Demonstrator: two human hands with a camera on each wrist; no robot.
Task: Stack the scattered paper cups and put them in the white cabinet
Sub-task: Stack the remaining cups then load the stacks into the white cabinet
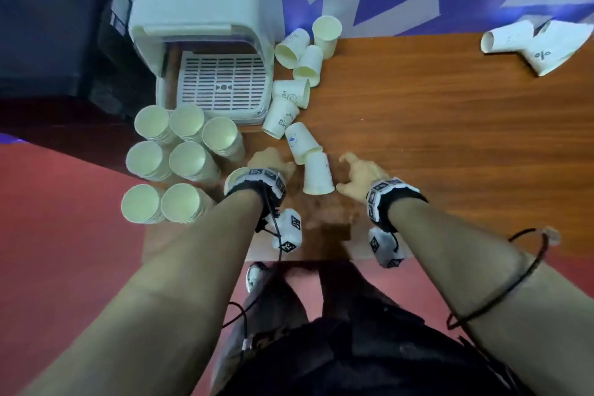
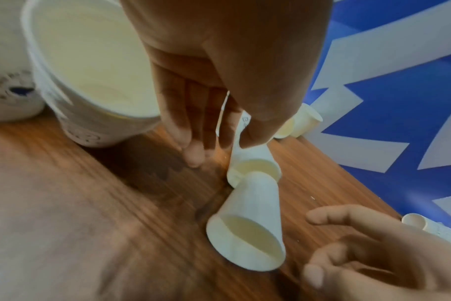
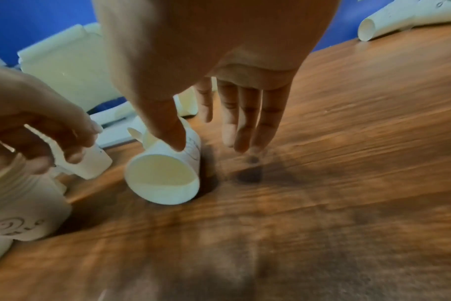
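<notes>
Seven upright stacks of paper cups point(image 1: 175, 164) stand at the near left of the wooden bench point(image 1: 450, 125), in front of the white cabinet point(image 1: 199, 42), whose slatted tray is exposed. About eight loose cups point(image 1: 297, 80) lie tipped in a trail from the cabinet's right side toward the hands; two more lie far right. The left hand point(image 1: 273, 164) pinches one cup point(image 3: 90, 163) between curled fingers. The right hand point(image 1: 363, 173) is spread wide, thumb touching the nearest fallen cup point(image 1: 318, 173), which lies mouth toward the viewer. The cups are smooth, tapered white paper.
</notes>
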